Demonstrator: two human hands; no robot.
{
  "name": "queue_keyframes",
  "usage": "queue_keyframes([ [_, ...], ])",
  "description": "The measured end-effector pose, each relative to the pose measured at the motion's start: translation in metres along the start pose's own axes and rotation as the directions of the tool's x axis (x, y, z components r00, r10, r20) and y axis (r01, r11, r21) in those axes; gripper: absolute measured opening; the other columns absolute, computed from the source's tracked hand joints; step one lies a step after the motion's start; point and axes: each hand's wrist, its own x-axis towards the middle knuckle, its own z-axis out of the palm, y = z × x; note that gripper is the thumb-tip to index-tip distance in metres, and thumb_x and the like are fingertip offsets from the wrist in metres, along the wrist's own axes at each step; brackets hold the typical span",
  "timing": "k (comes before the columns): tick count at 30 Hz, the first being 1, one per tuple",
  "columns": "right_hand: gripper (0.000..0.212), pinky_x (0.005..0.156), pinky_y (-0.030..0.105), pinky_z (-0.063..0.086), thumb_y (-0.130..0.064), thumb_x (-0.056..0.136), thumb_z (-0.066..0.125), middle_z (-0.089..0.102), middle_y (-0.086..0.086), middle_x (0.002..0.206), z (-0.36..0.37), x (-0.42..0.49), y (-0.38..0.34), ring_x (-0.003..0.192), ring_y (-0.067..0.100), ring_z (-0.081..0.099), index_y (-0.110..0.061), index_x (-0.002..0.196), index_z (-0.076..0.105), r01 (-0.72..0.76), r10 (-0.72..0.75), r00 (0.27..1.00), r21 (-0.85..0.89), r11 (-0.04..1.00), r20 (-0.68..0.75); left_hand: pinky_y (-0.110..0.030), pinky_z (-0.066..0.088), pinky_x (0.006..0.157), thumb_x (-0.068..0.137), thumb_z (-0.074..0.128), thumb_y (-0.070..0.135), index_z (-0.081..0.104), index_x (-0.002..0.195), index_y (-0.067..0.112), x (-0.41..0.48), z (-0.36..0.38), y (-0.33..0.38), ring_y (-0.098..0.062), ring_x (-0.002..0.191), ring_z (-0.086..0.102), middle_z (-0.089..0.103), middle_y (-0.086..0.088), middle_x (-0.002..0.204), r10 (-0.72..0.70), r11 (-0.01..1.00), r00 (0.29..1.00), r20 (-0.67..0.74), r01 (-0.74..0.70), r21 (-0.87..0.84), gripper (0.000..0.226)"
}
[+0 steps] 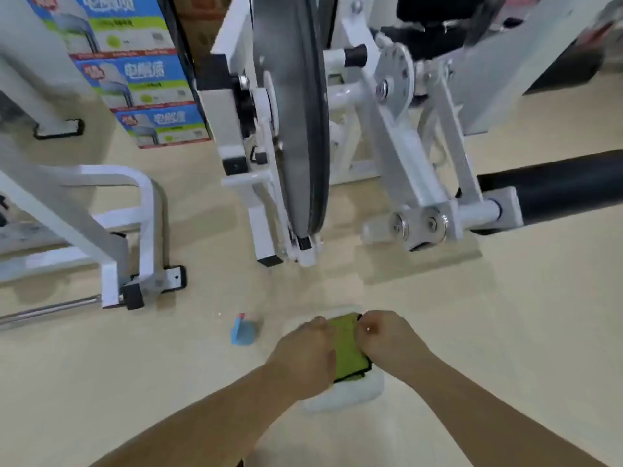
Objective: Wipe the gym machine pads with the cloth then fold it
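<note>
A green cloth [347, 345] with a dark edge lies folded into a narrow strip on top of a white cloth [340, 396] on the pale floor. My left hand [303, 352] grips the green cloth's left side with curled fingers. My right hand [384, 335] pinches its upper right edge. A black roller pad [553, 190] of the white gym machine [414, 156] sticks out at the right. A black seat pad [435, 15] shows at the top.
A small blue bottle [243, 332] with a red top lies on the floor left of my hands. A large grey wheel [296, 112] stands ahead. Another white frame [111, 237] stands at left, with blue boxes [145, 79] stacked behind it.
</note>
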Motion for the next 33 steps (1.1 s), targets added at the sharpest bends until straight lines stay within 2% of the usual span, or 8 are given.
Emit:
queue_keyframes([
  [5, 0.023, 0.081, 0.043, 0.056, -0.019, 0.098, 0.051, 0.072, 0.014, 0.103, 0.066, 0.079, 0.079, 0.094, 0.031, 0.068, -0.007, 0.104, 0.07, -0.1, 0.133, 0.989, 0.365, 0.926, -0.066, -0.032, 0.045, 0.102, 0.101, 0.051, 0.029, 0.041, 0.151, 0.015, 0.083, 0.124, -0.041, -0.029, 0.139, 0.042, 0.034, -0.01, 0.159, -0.09, 0.989, 0.991, 0.095, 0.078, 0.122, 0.053],
  [9, 0.029, 0.073, 0.033, 0.037, -0.013, 0.095, 0.051, 0.062, 0.015, 0.091, 0.106, 0.116, 0.121, 0.082, 0.02, 0.048, 0.007, 0.112, 0.062, -0.118, 0.141, 0.99, 0.47, 0.875, -0.013, -0.04, 0.029, 0.123, 0.099, 0.056, 0.022, 0.009, 0.164, 0.014, 0.143, 0.191, -0.075, -0.03, 0.158, 0.01, 0.006, -0.011, 0.171, -0.217, 0.953, 0.97, 0.109, 0.186, 0.241, 0.081],
  [11, 0.027, 0.074, 0.033, 0.036, -0.013, 0.096, 0.052, 0.054, 0.008, 0.087, 0.116, 0.126, 0.135, 0.082, 0.02, 0.047, 0.007, 0.11, 0.062, -0.132, 0.138, 0.99, 0.498, 0.857, 0.025, -0.039, 0.035, 0.117, 0.096, 0.06, 0.021, 0.012, 0.163, 0.012, 0.162, 0.209, -0.088, -0.03, 0.149, 0.027, 0.026, -0.009, 0.162, -0.278, 0.928, 0.959, 0.056, 0.253, 0.274, 0.083],
  [13, 0.021, 0.074, 0.035, 0.042, -0.016, 0.096, 0.055, 0.062, 0.02, 0.089, 0.118, 0.125, 0.142, 0.081, 0.022, 0.054, 0.0, 0.102, 0.067, -0.149, 0.145, 0.988, 0.534, 0.833, 0.049, -0.037, 0.043, 0.103, 0.096, 0.06, 0.026, 0.039, 0.15, 0.015, 0.17, 0.216, -0.093, -0.027, 0.131, 0.046, 0.048, -0.007, 0.143, -0.309, 0.913, 0.95, 0.039, 0.285, 0.29, 0.059],
  [16, 0.019, 0.074, 0.038, 0.049, -0.021, 0.098, 0.06, 0.069, 0.027, 0.107, 0.111, 0.112, 0.145, 0.08, 0.023, 0.06, -0.004, 0.1, 0.069, -0.191, 0.18, 0.981, 0.586, 0.787, 0.078, -0.033, 0.05, 0.083, 0.092, 0.06, 0.036, 0.059, 0.112, 0.021, 0.158, 0.21, -0.085, -0.022, 0.103, 0.06, 0.064, 0.0, 0.113, -0.331, 0.941, 0.928, 0.171, 0.338, -0.014, 0.025],
  [22, 0.034, 0.091, 0.047, 0.062, -0.051, 0.089, 0.076, 0.075, 0.002, 0.106, 0.05, 0.039, 0.096, 0.1, 0.025, 0.073, -0.025, 0.11, 0.072, -0.266, 0.182, 0.964, 0.703, 0.659, 0.194, -0.02, 0.039, 0.051, 0.078, 0.068, 0.028, 0.043, 0.066, 0.028, 0.068, 0.122, -0.001, -0.017, 0.061, 0.051, 0.052, -0.005, 0.083, -0.33, 0.736, 0.94, -0.082, 0.202, -0.646, 0.028],
  [28, 0.068, 0.086, 0.051, 0.063, -0.063, 0.07, 0.087, 0.076, 0.001, 0.123, -0.04, -0.068, -0.026, 0.116, 0.026, 0.07, -0.027, 0.125, 0.07, -0.193, -0.055, 0.959, 0.781, 0.594, 0.278, -0.03, 0.049, 0.048, 0.082, 0.061, -0.003, 0.043, 0.087, 0.006, -0.081, -0.056, 0.103, -0.018, 0.058, 0.054, 0.055, -0.009, 0.076, -0.421, 0.478, 0.875, -0.239, -0.01, -0.878, 0.021],
  [33, 0.042, 0.087, 0.045, 0.06, -0.049, 0.092, 0.071, 0.077, 0.014, 0.118, -0.099, -0.188, -0.125, 0.109, 0.028, 0.074, -0.02, 0.122, 0.077, -0.156, -0.263, 0.895, 0.807, 0.57, 0.359, -0.03, 0.053, 0.06, 0.087, 0.076, 0.013, 0.053, 0.1, 0.018, -0.215, -0.165, 0.158, -0.012, 0.069, 0.062, 0.068, 0.005, 0.082, -0.461, 0.384, 0.816, -0.348, -0.171, -0.908, 0.027],
])
